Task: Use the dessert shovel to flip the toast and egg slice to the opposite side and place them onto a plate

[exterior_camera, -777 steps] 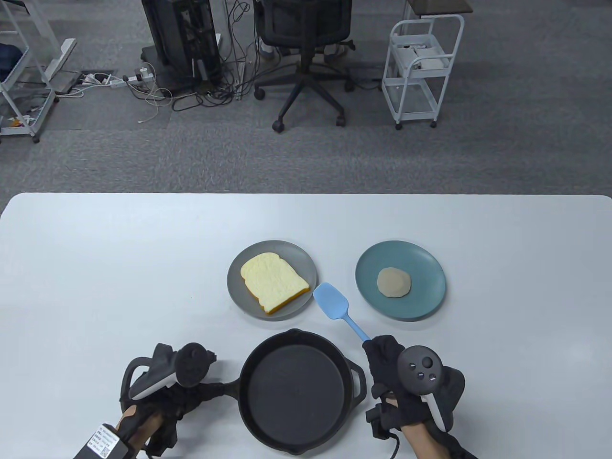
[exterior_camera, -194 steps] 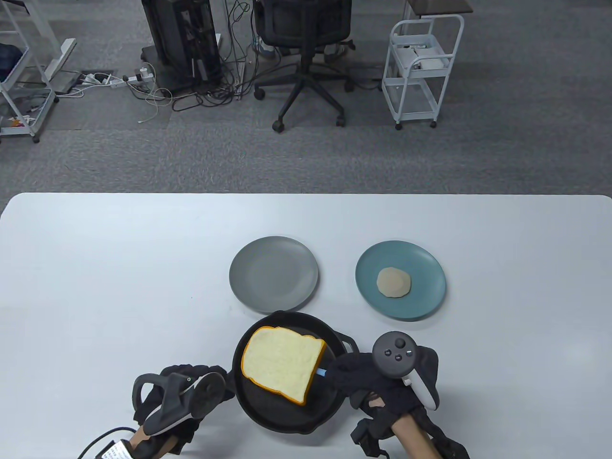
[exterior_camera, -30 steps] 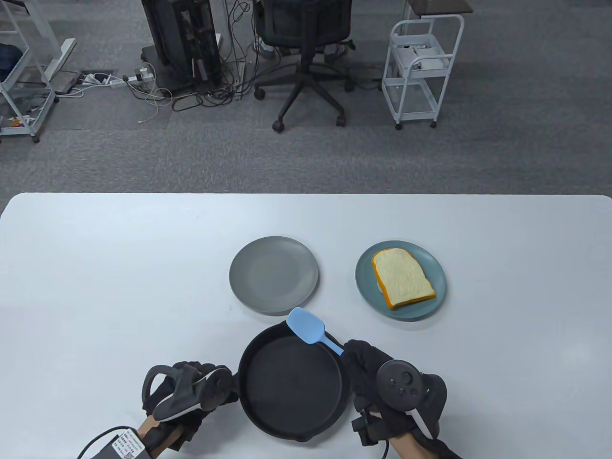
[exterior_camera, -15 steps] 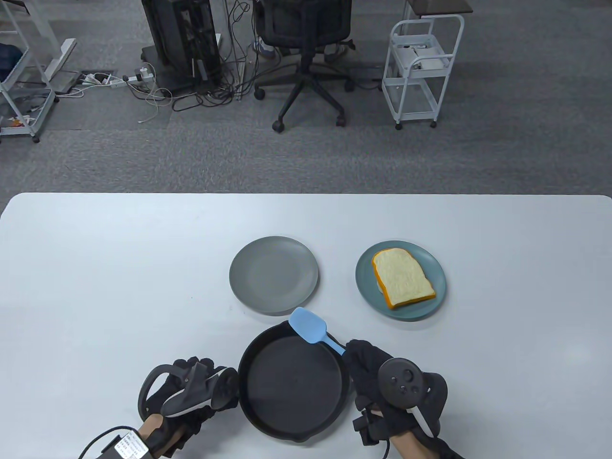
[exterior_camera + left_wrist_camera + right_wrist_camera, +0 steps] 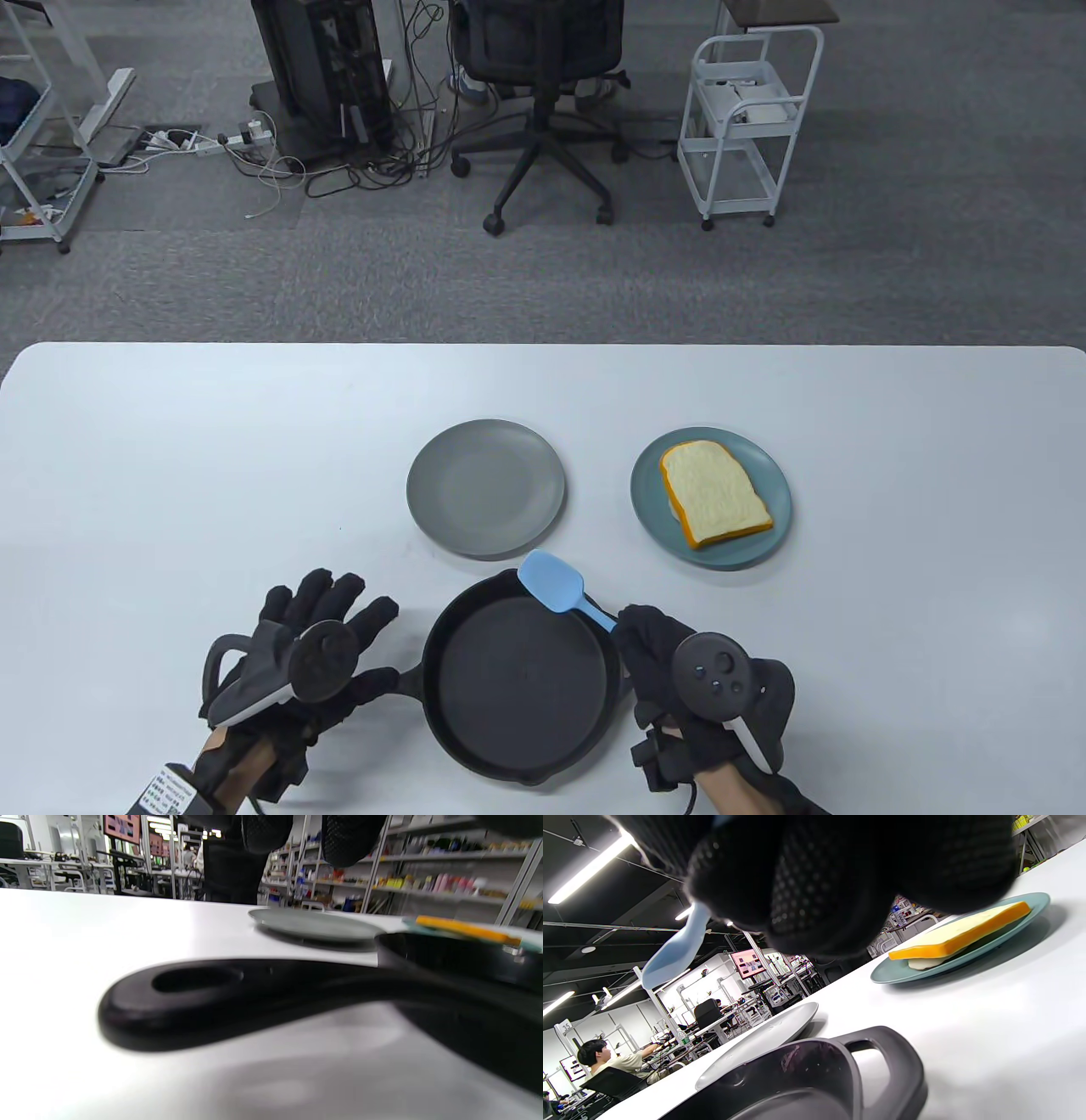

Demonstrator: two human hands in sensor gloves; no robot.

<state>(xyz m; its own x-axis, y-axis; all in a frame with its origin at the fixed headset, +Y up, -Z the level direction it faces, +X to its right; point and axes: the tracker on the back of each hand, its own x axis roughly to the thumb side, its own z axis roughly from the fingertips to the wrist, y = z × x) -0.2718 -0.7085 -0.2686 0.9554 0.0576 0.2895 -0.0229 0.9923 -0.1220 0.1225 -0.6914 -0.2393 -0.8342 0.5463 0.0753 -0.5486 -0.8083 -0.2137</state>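
The toast (image 5: 714, 494) lies on the teal plate (image 5: 759, 552), with a pale sliver of the egg slice (image 5: 925, 963) showing under it in the right wrist view. My right hand (image 5: 670, 658) grips the handle of the blue dessert shovel (image 5: 556, 581), whose blade hangs over the far rim of the black skillet (image 5: 519, 679). The skillet holds nothing. My left hand (image 5: 327, 615) is spread flat with straight fingers, just left of the skillet handle (image 5: 220, 993) and off it.
A grey plate (image 5: 485, 487) with nothing on it stands beyond the skillet, left of the teal plate. The white table (image 5: 170, 441) stretches wide on all sides. Past its far edge are an office chair (image 5: 543, 102) and a white cart (image 5: 747, 127).
My left hand has let go of the skillet handle, moved left and opened flat. The right hand and shovel have drifted slightly right. The toast has stayed still.
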